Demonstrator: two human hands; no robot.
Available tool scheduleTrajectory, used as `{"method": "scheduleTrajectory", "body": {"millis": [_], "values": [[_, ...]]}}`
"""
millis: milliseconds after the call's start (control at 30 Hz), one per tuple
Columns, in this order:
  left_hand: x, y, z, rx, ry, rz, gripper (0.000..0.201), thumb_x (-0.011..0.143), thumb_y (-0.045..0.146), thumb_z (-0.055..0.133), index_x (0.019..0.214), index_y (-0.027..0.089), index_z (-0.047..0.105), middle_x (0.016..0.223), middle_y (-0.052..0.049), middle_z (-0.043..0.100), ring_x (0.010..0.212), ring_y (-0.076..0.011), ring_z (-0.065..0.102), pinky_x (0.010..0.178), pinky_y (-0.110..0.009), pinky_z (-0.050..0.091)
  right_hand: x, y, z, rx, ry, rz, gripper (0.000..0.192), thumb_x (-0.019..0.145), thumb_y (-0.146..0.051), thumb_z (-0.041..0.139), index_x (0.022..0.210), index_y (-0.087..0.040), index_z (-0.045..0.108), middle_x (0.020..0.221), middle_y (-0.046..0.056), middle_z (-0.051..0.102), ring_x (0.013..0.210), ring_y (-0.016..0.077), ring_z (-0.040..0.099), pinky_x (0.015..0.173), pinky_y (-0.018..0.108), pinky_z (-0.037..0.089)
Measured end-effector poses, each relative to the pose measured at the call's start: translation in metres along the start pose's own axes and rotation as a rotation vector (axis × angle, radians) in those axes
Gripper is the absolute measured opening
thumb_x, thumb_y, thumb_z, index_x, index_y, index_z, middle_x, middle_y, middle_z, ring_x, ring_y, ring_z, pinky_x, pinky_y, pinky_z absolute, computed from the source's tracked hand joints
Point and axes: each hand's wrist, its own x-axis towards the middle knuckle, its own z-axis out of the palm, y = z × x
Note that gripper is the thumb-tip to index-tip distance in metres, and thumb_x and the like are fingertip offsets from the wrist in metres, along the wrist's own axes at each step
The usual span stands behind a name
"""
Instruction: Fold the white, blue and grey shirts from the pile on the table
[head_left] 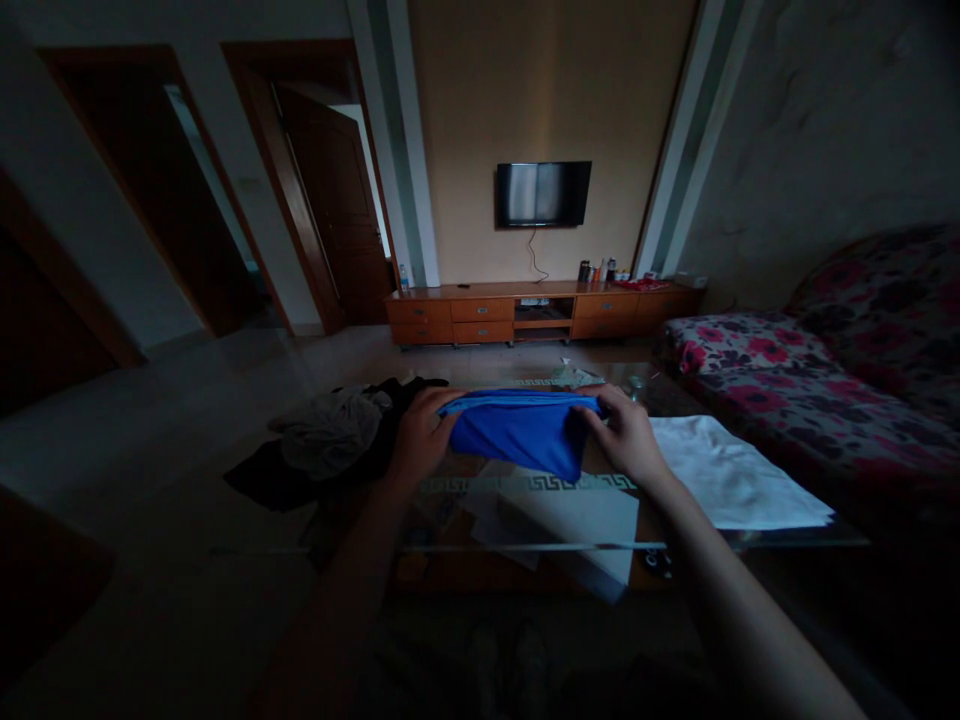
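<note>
The folded blue cloth [521,430] lies crosswise; left hand [420,432] and right hand [626,435] each grip one end, equally near.

A glass tabletop [525,546] (patterned border) carries a blue cloth [521,430], white folded cloth [731,475], white papers [577,520] and dark clothes [330,440].
</note>
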Motion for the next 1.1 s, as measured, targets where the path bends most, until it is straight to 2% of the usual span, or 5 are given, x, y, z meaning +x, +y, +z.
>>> {"method": "scheduleTrajectory", "body": {"millis": [267, 433, 700, 833, 1100], "values": [[-0.091, -0.067, 0.034, 0.365, -0.616, 0.197, 0.043, 0.086, 0.005, 0.05, 0.122, 0.023, 0.066, 0.118, -0.006, 0.065, 0.113, -0.0218, 0.058, 0.103, -0.037, 0.044, -0.083, 0.083, 0.041, -0.059, -0.444, 0.161, 0.014, 0.084, -0.027, 0.061, 0.091, -0.019, 0.072, 0.095, 0.008, 0.074, 0.092, 0.024, 0.067, 0.087, 0.036, 0.049], [-0.118, -0.061, 0.039, 0.483, -0.824, 0.179, 0.044, 0.077, 0.004, 0.053, 0.115, 0.024, 0.063, 0.115, -0.006, 0.063, 0.108, -0.0235, 0.057, 0.094, -0.035, 0.047, -0.107, 0.096, 0.044, -0.081, -0.633, 0.22, 0.017, 0.073, -0.018, 0.069, 0.09, -0.019, 0.071, 0.097, 0.006, 0.073, 0.091, 0.0214, 0.066, 0.086, 0.032, 0.049], [-0.104, -0.04, 0.045, 0.205, -0.787, 0.092, 0.014, 0.081, 0.016, 0.053, 0.084, 0.02, 0.067, 0.097, -0.007, 0.065, 0.096, -0.0218, 0.061, 0.09, -0.034, 0.048, -0.092, 0.066, 0.052, -0.236, -0.657, 0.256, 0.04, 0.09, -0.054, 0.059, 0.087, -0.017, 0.073, 0.097, 0.01, 0.07, 0.091, 0.0227, 0.065, 0.085, 0.033, 0.05], [-0.104, -0.054, 0.064, 0.244, -0.598, -0.033, 0.036, 0.097, 0.028, 0.044, 0.126, 0.019, 0.064, 0.138, -0.012, 0.057, 0.127, -0.0242, 0.053, 0.109, -0.039, 0.041, -0.089, 0.048, 0.085, -0.343, -0.447, 0.18, 0.045, 0.099, -0.047, 0.045, 0.123, -0.018, 0.069, 0.137, 0.016, 0.058, 0.126, 0.0269, 0.054, 0.109, 0.039, 0.039], [-0.122, -0.072, 0.075, 0.433, -0.755, -0.057, 0.072, 0.092, 0.058, 0.054, 0.155, 0.026, 0.038, 0.167, -0.011, 0.025, 0.153, -0.0306, 0.022, 0.121, -0.051, 0.023, -0.13, 0.044, 0.136, -0.574, -0.629, 0.352, 0.076, 0.097, -0.07, 0.029, 0.162, -0.03, 0.021, 0.169, 0.015, 0.012, 0.155, 0.0376, 0.006, 0.119, 0.063, 0.007]]}}
